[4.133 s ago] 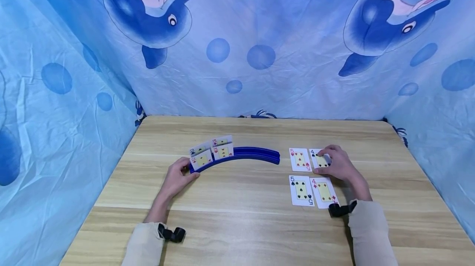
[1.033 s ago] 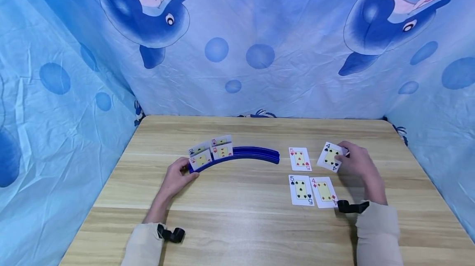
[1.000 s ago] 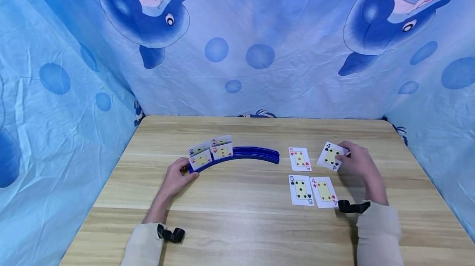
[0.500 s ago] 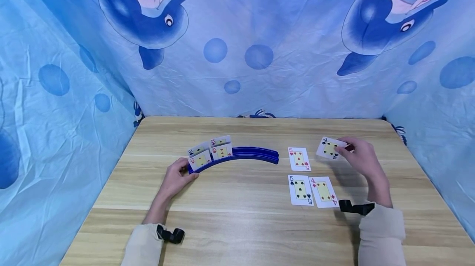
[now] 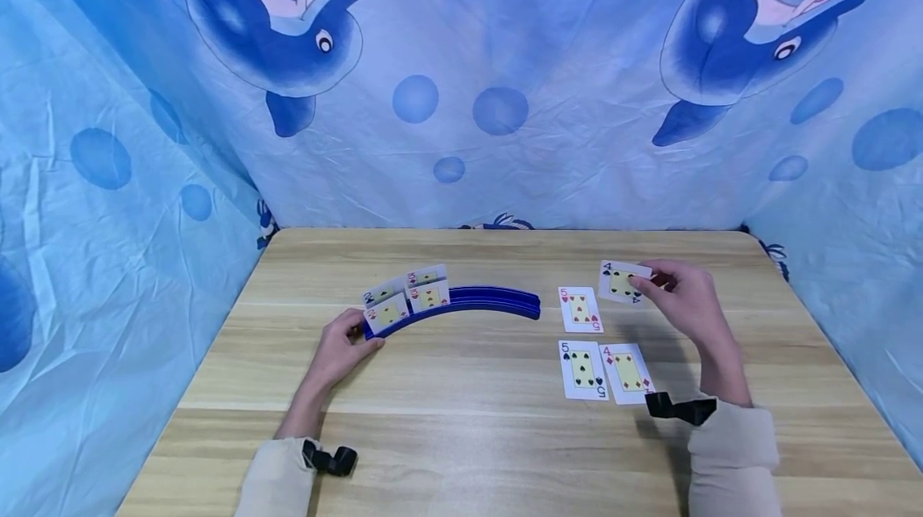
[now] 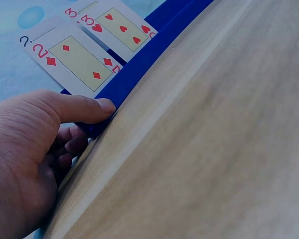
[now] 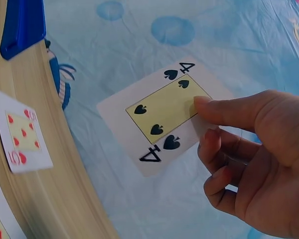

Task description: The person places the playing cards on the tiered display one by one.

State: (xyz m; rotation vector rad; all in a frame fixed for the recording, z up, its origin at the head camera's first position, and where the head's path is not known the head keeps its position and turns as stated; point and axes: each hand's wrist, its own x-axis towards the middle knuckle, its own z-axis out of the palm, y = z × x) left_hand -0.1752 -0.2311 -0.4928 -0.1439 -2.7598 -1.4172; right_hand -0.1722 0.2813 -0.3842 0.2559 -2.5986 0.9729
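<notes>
Right hand: four of spades pinched between thumb and fingers at one edge, face up, lifted off the table, just beyond the five of hearts. Left hand: thumb and curled fingers clamped on the left end of the blue curved card rack. Standing in the rack's left part: two of diamonds, three of hearts, further cards behind. Flat on table: five of spades, four of diamonds, side by side.
</notes>
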